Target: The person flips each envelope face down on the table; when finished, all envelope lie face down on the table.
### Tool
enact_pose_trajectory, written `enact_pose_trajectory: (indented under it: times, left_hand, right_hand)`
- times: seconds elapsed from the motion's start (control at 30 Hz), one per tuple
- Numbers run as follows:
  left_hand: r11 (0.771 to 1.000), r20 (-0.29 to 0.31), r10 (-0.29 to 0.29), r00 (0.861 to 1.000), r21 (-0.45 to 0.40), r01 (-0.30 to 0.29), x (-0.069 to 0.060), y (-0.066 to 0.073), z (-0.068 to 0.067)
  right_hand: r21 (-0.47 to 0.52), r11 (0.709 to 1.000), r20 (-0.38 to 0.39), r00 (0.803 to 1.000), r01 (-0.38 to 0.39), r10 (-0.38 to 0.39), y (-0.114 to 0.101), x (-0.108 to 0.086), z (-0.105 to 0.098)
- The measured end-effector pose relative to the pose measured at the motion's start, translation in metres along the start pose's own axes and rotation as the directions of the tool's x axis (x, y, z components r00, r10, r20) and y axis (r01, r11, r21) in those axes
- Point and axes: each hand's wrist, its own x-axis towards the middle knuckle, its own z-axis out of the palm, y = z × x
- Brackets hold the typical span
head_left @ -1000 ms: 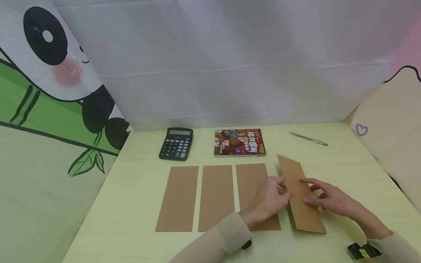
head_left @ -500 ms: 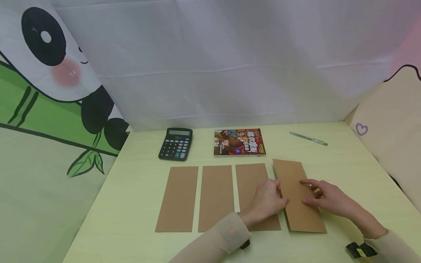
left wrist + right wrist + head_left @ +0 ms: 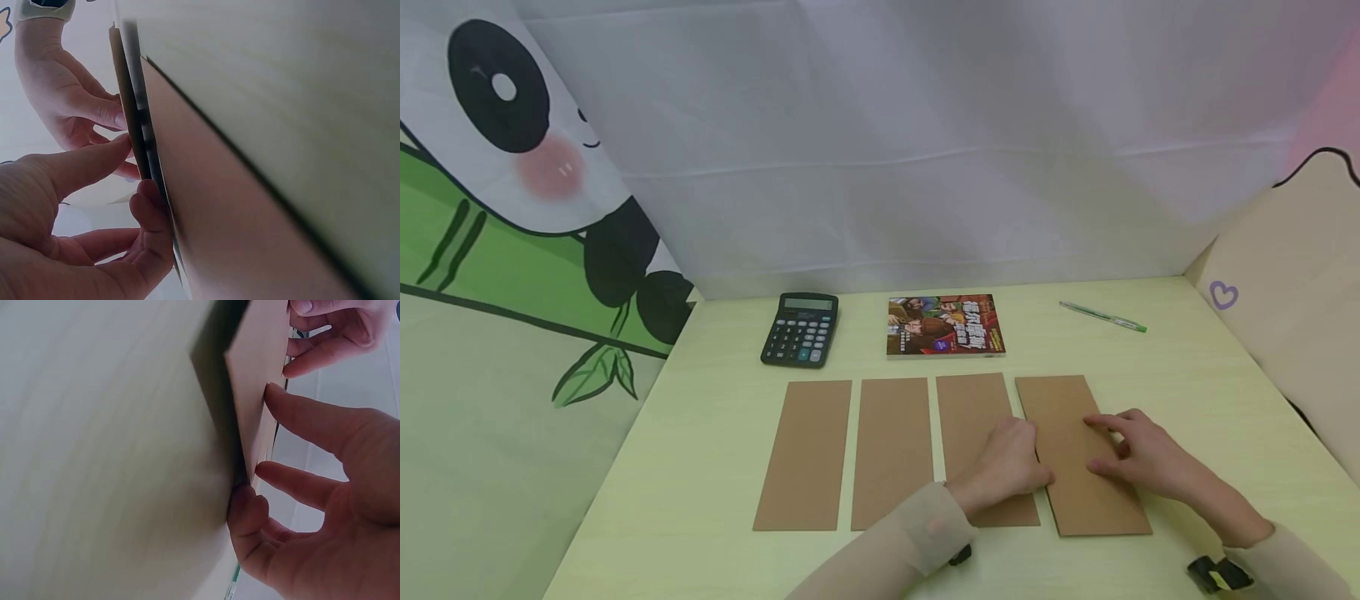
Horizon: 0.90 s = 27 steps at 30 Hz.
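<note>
A brown cardboard rectangle (image 3: 1063,467) lies almost level at the right end of a row in the head view. My left hand (image 3: 1003,467) pinches its left long edge, thumb on top and fingers curled at the edge. On the opposite edge, my right hand (image 3: 1153,454) has thumb and index finger on top; the right wrist view shows other fingers curled under the cardboard (image 3: 253,381). A dark gap separates this piece from the table in both wrist views. Partly covered by my left hand, a similar cardboard piece (image 3: 973,408) lies flat beside it.
Two more flat cardboard pieces, one far left (image 3: 805,454) and one beside it (image 3: 892,450), continue the row. Behind stand a black calculator (image 3: 801,329), a colourful book (image 3: 945,327) and a green pen (image 3: 1102,317). A white cloth (image 3: 925,167) hangs at the table's back.
The rightmost cardboard, tilted with its left side raised a second ago, has come down nearly level with the table. Both hands have lowered with it, still holding its edges.
</note>
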Motion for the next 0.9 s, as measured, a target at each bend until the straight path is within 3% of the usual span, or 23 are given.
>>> enact_pose_trajectory:
  times: [0.4, 0.73, 0.9]
  left_hand:
    - [0.986, 0.081, 0.000, 0.997, 0.167, -0.014, 0.0041, 0.0056, 0.0007]
    - [0.980, 0.096, -0.001, 0.995, 0.196, -0.017, 0.0073, 0.0066, 0.0012]
    - [0.977, 0.098, -0.012, 0.995, 0.214, -0.010, 0.0069, 0.0089, 0.0002]
  right_hand:
    - [-0.078, 0.997, -0.054, 0.998, 0.031, -0.035, -0.0025, 0.0018, 0.0063]
    - [-0.107, 0.993, -0.075, 0.996, 0.049, -0.057, -0.0030, 0.0025, 0.0093]
    - [-0.092, 0.995, -0.069, 0.997, 0.023, -0.030, -0.0028, 0.0012, 0.0074]
